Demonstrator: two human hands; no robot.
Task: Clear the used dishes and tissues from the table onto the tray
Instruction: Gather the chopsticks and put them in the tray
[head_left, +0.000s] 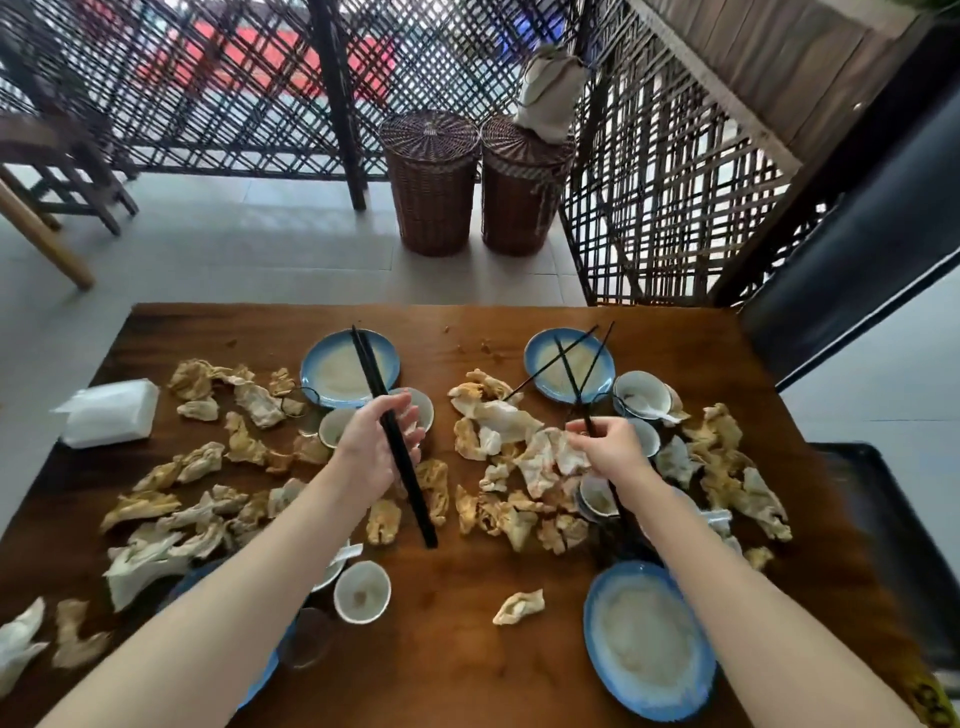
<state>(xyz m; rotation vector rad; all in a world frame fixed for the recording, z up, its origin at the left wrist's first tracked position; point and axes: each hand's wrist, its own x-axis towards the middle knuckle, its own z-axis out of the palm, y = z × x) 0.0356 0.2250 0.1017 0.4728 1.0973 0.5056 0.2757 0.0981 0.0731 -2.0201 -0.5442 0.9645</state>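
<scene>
On table (467, 597): stained tissues (498, 431) scattered among blue plates (649, 639), small bowls (362, 591).
Left hand (374, 447): grips black chopsticks (371, 369).
Right hand (608, 447): pinches second pair (572, 382) above tissues.
Tray (893, 530): dark, beside table's right edge.

Crumpled tissues (519, 607), white with yellow-brown stains, lie all over the middle of the frame. Blue plates sit flat and dirty: a top middle plate (337, 379), a top right plate (540, 356) and a bottom right plate (648, 639). A small white bowl (362, 591) stands at the bottom middle. The left hand (374, 447) holds a black chopstick pair (415, 501). The right hand (613, 447) pinches thin chopsticks (571, 384) over the top right plate. The dark tray (883, 519) lies at the right edge.
</scene>
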